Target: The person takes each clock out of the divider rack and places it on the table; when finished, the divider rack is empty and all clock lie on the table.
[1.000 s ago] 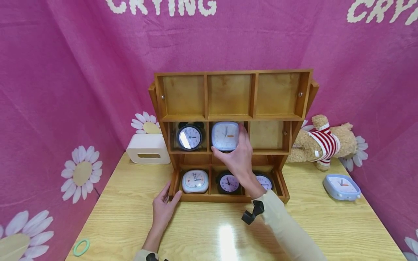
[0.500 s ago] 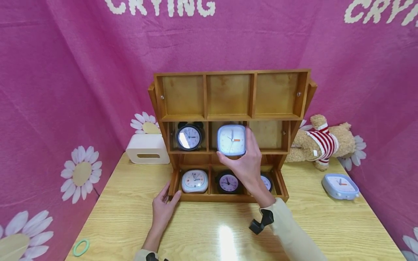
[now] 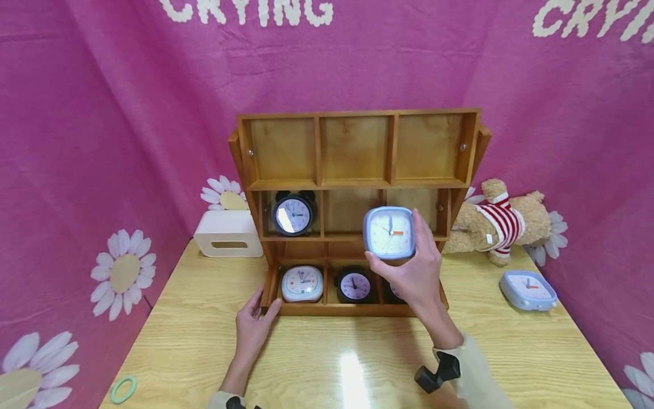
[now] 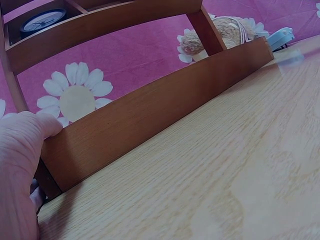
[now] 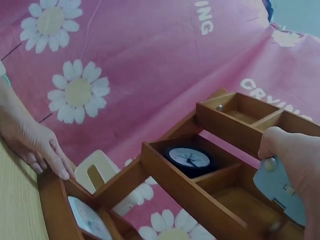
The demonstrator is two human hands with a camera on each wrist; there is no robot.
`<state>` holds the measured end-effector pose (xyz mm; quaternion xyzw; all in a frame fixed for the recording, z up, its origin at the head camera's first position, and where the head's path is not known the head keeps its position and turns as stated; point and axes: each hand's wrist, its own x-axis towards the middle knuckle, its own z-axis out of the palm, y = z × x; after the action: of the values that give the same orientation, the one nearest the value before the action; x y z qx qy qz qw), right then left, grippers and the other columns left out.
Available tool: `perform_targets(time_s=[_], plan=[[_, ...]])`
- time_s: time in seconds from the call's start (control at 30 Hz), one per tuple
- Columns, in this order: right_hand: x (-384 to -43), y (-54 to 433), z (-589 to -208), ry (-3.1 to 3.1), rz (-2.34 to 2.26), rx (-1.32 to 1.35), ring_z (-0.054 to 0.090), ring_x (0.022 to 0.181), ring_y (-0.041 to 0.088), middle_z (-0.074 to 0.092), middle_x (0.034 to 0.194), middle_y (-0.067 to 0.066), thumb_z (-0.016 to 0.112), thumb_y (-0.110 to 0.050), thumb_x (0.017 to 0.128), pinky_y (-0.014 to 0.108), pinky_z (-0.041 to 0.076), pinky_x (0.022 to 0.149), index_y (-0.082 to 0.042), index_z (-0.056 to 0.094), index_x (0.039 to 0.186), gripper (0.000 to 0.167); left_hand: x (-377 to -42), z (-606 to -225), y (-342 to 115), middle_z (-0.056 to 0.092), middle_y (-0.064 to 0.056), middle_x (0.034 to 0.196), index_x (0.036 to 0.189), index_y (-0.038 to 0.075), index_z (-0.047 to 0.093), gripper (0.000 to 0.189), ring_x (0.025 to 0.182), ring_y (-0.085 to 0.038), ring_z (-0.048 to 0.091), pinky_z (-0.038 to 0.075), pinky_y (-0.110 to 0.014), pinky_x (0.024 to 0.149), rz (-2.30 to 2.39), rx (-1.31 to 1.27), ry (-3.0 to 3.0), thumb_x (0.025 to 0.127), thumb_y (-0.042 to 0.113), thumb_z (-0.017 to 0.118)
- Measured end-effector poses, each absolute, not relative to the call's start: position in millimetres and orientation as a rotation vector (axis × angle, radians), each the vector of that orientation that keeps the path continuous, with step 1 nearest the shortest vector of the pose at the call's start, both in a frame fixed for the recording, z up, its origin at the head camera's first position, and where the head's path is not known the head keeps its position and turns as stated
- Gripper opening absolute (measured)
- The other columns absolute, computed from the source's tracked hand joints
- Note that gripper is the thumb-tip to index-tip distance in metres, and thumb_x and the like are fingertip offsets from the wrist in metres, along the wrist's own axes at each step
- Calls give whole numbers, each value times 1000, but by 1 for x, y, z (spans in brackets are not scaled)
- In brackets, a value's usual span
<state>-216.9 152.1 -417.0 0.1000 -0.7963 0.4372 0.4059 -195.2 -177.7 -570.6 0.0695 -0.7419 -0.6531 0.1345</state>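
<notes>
A square light-blue alarm clock (image 3: 390,233) is pinched between the thumb and fingers of my right hand (image 3: 416,272), in front of the middle tier of a wooden display shelf (image 3: 352,309). Its back and a knob show in the right wrist view. My left hand (image 3: 251,325) grips the shelf's lower left front corner, its thumb (image 4: 47,125) over the front board. A black twin-bell alarm clock (image 3: 293,215) sits in the middle tier's left compartment. On the bottom tier stand a white oval clock (image 3: 302,283), a black round clock (image 3: 355,286) and another dark clock, partly hidden by my right hand.
Another light-blue clock (image 3: 528,290) lies on the table at the right. A teddy bear (image 3: 503,218) in a striped sweater lies behind it. A white tissue box (image 3: 227,234) stands left of the shelf, and a green ring (image 3: 123,389) lies at the table's front left.
My right hand has drawn the light-blue clock out of the middle tier's centre compartment, moving it right and towards me. My left hand stays on the shelf corner.
</notes>
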Motion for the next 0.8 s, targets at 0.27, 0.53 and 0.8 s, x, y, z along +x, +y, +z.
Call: perform_targets(time_s=[0.27,0.53,0.8], plan=[[-198,187,-428,-2067,1097,186,53,136,40,54,152,22,97,-27,60,62,46,105,0,44,156,113,-197,-571,-177,52,-28,149,149,-7,51,62,141,-35,49,35,-46,118,-1893,242,-2170,94,4,77],[-180,220,-432,-2103,1077,103,52,136,40,53,152,24,96,-22,61,54,46,106,-3,45,157,110,-196,-572,-177,53,-25,150,150,-3,52,64,141,-31,49,37,-41,117,-1907,186,-2149,93,10,79],[-168,253,-438,-2090,1061,27,53,130,44,55,149,26,95,-17,57,26,40,105,-5,47,156,111,-195,-574,-179,54,-24,150,149,-2,53,64,141,-30,49,38,-38,117,-1902,171,-2151,94,15,80]])
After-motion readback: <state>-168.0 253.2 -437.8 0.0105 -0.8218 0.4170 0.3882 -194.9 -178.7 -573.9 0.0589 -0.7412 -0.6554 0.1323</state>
